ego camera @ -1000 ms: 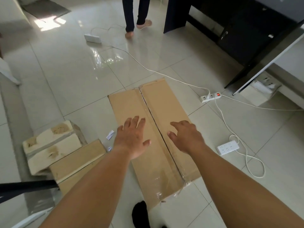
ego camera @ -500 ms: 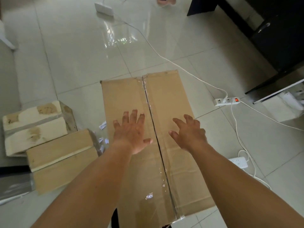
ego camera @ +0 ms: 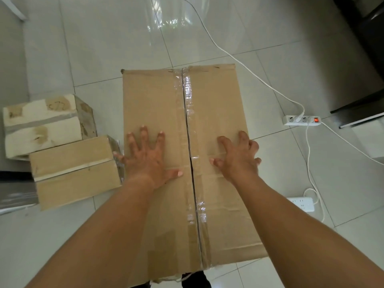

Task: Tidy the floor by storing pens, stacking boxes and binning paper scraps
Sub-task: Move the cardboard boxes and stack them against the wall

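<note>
Tiles [ego camera: 104, 48], glossy white, bear a taped carton [ego camera: 155, 100]; left hand [ego camera: 148, 159] splayed on it, right hand [ego camera: 239, 159] seemingly half-curled.

The left forearm [ego camera: 99, 225] covered the big box's [ego camera: 216, 104] near left corner; scrawled writing on the pale box [ego camera: 41, 125] was unreadable.

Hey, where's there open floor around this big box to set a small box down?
Bare: the tiles past the big box, left of the white cable; also the near-left floor on your side of the small brown box. Crowded: the right, with one power strip, a second strip and cords; the brown box crowds the big one.
</note>
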